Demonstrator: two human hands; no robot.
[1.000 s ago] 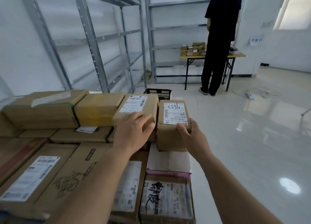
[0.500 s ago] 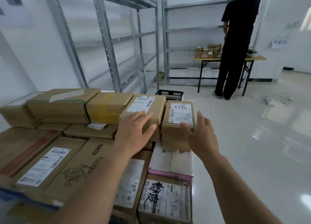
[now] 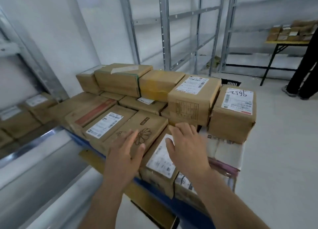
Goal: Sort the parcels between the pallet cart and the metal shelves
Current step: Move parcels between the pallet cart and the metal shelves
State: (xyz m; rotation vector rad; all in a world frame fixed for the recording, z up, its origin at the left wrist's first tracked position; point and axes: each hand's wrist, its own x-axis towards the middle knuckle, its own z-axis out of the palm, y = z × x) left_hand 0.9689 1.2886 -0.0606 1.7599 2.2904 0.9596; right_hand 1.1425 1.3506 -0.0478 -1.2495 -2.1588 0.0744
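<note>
Both hands are low in the middle of the frame, over the near row of parcels on the pallet cart (image 3: 172, 201). The left hand (image 3: 126, 153) lies with spread, straight fingers on the carton with the flower print (image 3: 137, 130); its grip is wide open and holds nothing. The right hand (image 3: 186, 148) is also open, with fingers a little bent at the far edge of the parcel with the white label (image 3: 160, 157), touching or nearly touching it but not closed around it. I judge that the two hands are placed so to frame this next parcel from both sides before lifting it.

The parcels are stacked in two layers, labels mostly upward, probably so that they can be read for sorting. The box with the handwritten number (image 3: 235, 108) stands at the right end of the top row. The metal shelves (image 3: 165, 31) stand behind, in the upper middle, and look empty as far as the frame shows. In the upper right, a desk (image 3: 285, 42) carries small boxes, and a person's legs (image 3: 304, 70) stand beside it.
</note>
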